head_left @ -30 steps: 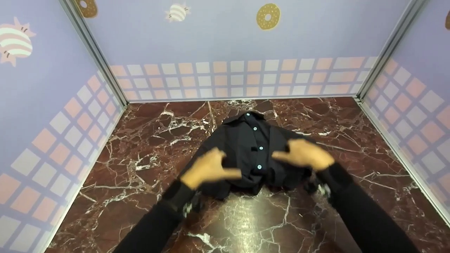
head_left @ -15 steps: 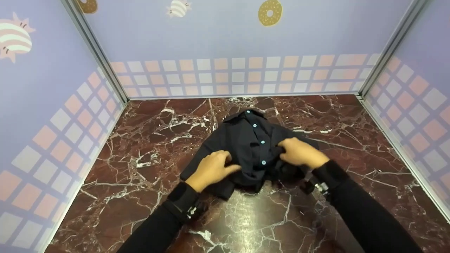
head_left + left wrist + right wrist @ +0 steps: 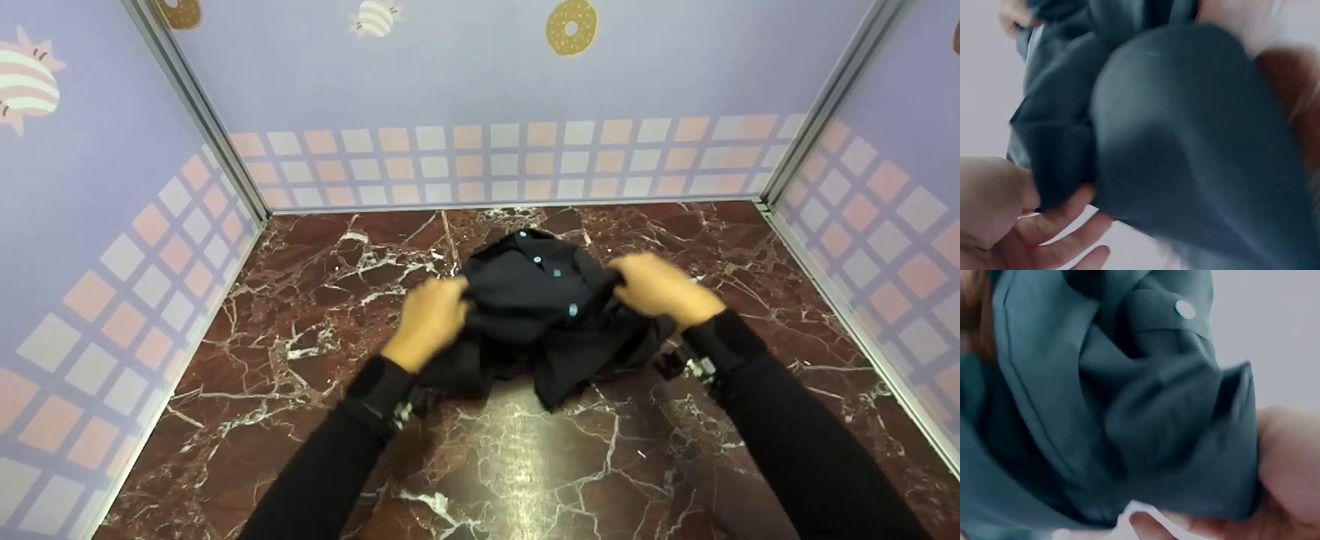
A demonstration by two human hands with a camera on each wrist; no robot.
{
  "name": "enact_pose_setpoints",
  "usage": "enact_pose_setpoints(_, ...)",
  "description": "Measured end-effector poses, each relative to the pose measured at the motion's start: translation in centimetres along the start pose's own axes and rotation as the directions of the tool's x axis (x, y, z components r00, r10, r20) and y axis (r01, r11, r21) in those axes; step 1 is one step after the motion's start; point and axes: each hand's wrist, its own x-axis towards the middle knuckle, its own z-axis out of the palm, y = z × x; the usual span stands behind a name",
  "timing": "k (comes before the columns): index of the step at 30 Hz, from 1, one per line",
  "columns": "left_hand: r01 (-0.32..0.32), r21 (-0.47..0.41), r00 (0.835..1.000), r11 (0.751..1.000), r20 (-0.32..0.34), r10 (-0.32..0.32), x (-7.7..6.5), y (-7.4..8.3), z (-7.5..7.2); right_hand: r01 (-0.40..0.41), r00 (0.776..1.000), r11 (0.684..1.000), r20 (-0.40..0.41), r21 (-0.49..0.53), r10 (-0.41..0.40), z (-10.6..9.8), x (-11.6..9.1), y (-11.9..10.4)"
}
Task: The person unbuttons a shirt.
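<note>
A black button-up shirt [image 3: 517, 292] with light buttons lies bunched on the marbled surface, its middle raised between both hands. At its left side my left hand [image 3: 431, 319] pinches the cloth; in the left wrist view the thumb and fingers [image 3: 1072, 211] close on a fold. On the right side my right hand [image 3: 660, 289] grips another part of the shirt. The right wrist view has a fold of dark cloth [image 3: 1185, 455] between thumb and fingers, with one white button above. Lower flaps of the shirt hang toward the front.
Dark red marbled tabletop [image 3: 315, 420] extends around the shirt. Pale purple panels with pink and white squares enclose it: a back wall [image 3: 465, 90], a left wall [image 3: 90, 202] and a right wall [image 3: 892, 172].
Both hands were loosely over the shirt; now they hold its sides. The hands have moved up and away from me, lifting and bunching the cloth's middle.
</note>
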Motion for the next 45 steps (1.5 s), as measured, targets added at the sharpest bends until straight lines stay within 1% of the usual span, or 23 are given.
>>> enact_pose_setpoints(2,-0.018,0.011,0.997,1.0,-0.081,0.018,1.4,-0.8,-1.5,-0.021,0.995,0.998,-0.096,-0.065,0.015,-1.4,0.2,0.3)
enact_pose_setpoints(4,-0.026,0.048,0.985,0.998,-0.17,0.034,2.8,-1.5,-2.7,-0.028,0.972,0.992,-0.235,-0.119,-0.001,-2.5,0.6,0.6)
enact_pose_setpoints(5,-0.032,0.072,0.976,0.997,-0.214,0.047,3.5,-1.8,-3.2,-0.02,0.95,0.989,-0.311,-0.144,-0.026,-2.8,0.8,0.8)
enact_pose_setpoints(8,-0.027,0.136,0.949,0.99,-0.307,0.068,5.2,-2.6,-3.5,0.002,0.856,0.978,-0.506,-0.207,-0.109,-2.2,2.3,1.6)
enact_pose_setpoints(10,-0.004,0.119,0.946,0.993,-0.322,0.042,5.9,-2.9,-2.8,0.0,0.803,0.97,-0.579,-0.243,-0.144,-0.7,3.4,2.2)
enact_pose_setpoints(11,0.015,0.087,0.951,0.996,-0.309,0.012,6.0,-3.0,-2.2,-0.007,0.792,0.967,-0.591,-0.256,-0.151,0.3,3.9,2.6)
enact_pose_setpoints(13,0.068,-0.011,0.969,0.998,-0.239,-0.069,6.0,-3.2,-0.7,-0.014,0.8,0.965,-0.581,-0.264,-0.147,2.4,4.6,3.3)
enact_pose_setpoints(16,0.16,-0.166,0.981,0.973,-0.082,-0.175,5.3,-3.7,1.9,-0.012,0.852,0.969,-0.509,-0.247,-0.119,5.3,4.8,4.4)
enact_pose_setpoints(18,0.192,-0.249,0.98,0.949,0.007,-0.196,4.7,-4.0,3.2,0.001,0.879,0.976,-0.465,-0.216,-0.104,6.5,4.6,5.0)
enact_pose_setpoints(20,0.175,-0.314,0.984,0.933,0.028,-0.175,4.2,-4.2,4.1,0.014,0.882,0.983,-0.461,-0.181,-0.097,6.9,4.3,5.2)
enact_pose_setpoints(22,0.125,-0.35,0.989,0.928,-0.026,-0.143,3.6,-3.8,4.2,0.051,0.857,0.99,-0.504,-0.129,-0.11,6.6,3.8,5.1)
enact_pose_setpoints(24,0.034,-0.342,0.988,0.939,-0.131,-0.083,3.0,-2.9,4.0,0.115,0.808,0.991,-0.574,-0.075,-0.137,5.8,3.2,4.4)
enact_pose_setpoints(25,-0.019,-0.313,0.984,0.95,-0.177,-0.039,2.6,-2.3,3.8,0.151,0.782,0.987,-0.604,-0.054,-0.153,5.4,2.8,3.9)
enact_pose_setpoints(27,-0.111,-0.227,0.978,0.967,-0.196,0.066,1.5,-0.7,3.6,0.245,0.759,0.969,-0.617,-0.022,-0.206,4.7,1.8,2.9)
enact_pose_setpoints(28,-0.168,-0.177,0.975,0.97,-0.177,0.137,1.0,0.1,3.7,0.281,0.776,0.96,-0.588,-0.006,-0.231,4.7,1.1,2.5)
enact_pose_setpoints(29,-0.225,-0.122,0.968,0.967,-0.14,0.208,0.5,0.8,3.9,0.3,0.808,0.954,-0.534,0.007,-0.25,4.8,0.4,2.2)
enact_pose_setpoints(32,-0.356,0.052,0.934,0.933,0.023,0.355,-0.8,2.6,5.5,0.274,0.924,0.962,-0.277,0.004,-0.262,6.5,-1.6,1.7)
enact_pose_setpoints(34,-0.395,0.161,0.918,0.904,0.079,0.388,-1.3,3.1,6.9,0.233,0.964,0.971,-0.116,-0.05,-0.238,8.3,-2.5,1.7)
enact_pose_setpoints(35,-0.397,0.2,0.918,0.896,0.089,0.386,-1.4,3.2,7.4,0.223,0.971,0.971,-0.071,-0.084,-0.229,9.1,-2.7,1.6)
enact_pose_setpoints(37,-0.37,0.224,0.929,0.902,0.09,0.359,-1.4,3.1,8.3,0.216,0.973,0.968,-0.048,-0.129,-0.224,10.6,-2.8,1.6)
enact_pose_setpoints(40,-0.281,0.14,0.958,0.95,0.095,0.269,-0.9,2.6,8.4,0.215,0.972,0.965,-0.067,-0.148,-0.227,11.5,-2.4,1.8)
enact_pose_setpoints(43,-0.128,0.016,0.987,0.992,0.1,0.126,-0.1,1.4,7.5,0.172,0.982,0.977,-0.06,-0.126,-0.181,10.7,-1.6,2.3)
enact_pose_setpoints(45,-0.001,-0.064,0.996,0.998,0.092,0.007,0.5,0.3,6.4,0.12,0.991,0.988,-0.045,-0.094,-0.124,9.6,-1.0,3.0)
